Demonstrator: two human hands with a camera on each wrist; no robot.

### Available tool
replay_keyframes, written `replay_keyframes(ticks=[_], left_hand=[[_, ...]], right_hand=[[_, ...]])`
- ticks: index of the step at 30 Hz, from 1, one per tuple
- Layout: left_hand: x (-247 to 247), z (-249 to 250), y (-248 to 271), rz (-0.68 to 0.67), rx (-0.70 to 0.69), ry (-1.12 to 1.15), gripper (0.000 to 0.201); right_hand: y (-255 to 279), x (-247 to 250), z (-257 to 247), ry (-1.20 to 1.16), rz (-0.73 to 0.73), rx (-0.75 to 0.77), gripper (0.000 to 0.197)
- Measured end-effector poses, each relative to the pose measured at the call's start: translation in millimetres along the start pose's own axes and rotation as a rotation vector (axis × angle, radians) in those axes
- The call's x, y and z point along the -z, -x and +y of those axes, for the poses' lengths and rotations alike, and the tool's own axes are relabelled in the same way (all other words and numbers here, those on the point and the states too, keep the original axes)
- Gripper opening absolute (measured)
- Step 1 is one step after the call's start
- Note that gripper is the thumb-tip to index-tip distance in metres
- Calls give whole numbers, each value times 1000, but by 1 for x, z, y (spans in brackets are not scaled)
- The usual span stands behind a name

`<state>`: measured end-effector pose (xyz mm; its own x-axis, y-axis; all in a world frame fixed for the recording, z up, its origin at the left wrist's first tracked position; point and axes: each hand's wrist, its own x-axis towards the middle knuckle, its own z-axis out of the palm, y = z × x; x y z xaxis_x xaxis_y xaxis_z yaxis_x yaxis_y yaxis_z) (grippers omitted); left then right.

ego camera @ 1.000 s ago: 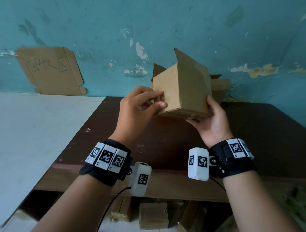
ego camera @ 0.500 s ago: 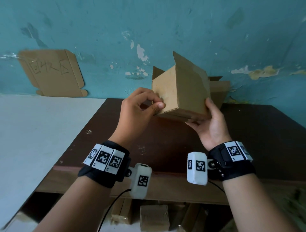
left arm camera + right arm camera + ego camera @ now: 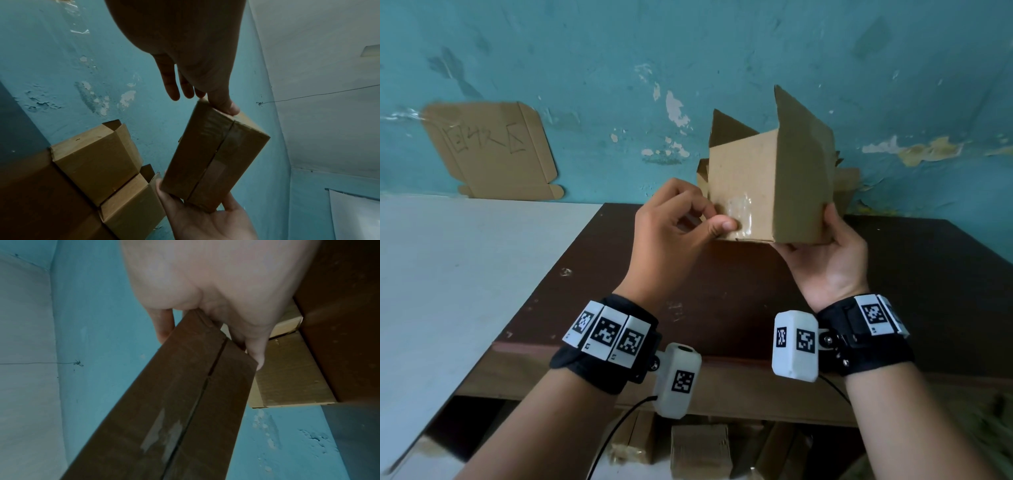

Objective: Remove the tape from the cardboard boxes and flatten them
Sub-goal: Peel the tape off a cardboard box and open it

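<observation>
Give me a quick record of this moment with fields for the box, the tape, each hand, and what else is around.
box: small cardboard box, held above the dark brown table, top flaps open, bottom flaps closed
tape: clear tape on the near side, running under along the bottom seam
left hand: left hand, thumb and fingertips picking at the tape end
right hand: right hand, grip cradling the box's bottom corner
other boxes: open cardboard boxes against the teal wall
wall: flattened cardboard sheet with handwriting
</observation>
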<state>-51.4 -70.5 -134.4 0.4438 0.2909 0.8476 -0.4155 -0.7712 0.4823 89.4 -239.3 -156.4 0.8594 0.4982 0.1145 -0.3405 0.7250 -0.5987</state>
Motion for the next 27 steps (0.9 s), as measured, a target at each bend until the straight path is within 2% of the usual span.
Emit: replay_keyframes(ticks=[6, 10, 15, 21, 27], left_hand=[[-1, 9, -2, -49, -35, 12, 19], [-1, 12, -5, -91, -65, 47, 29], [1, 13, -8, -214, -63, 77, 42], [4, 12, -10, -199, -37, 85, 25], [4, 13, -10, -213, -21, 109, 26]], right_hand=[[-1, 2, -2, -60, -37, 13, 58], [-1, 2, -1, -72, -12, 12, 57], [0, 1, -4, -49, 20, 27, 63], [2, 0, -1, -38, 38, 9, 56], [3, -1, 0, -4, 49, 9, 55]])
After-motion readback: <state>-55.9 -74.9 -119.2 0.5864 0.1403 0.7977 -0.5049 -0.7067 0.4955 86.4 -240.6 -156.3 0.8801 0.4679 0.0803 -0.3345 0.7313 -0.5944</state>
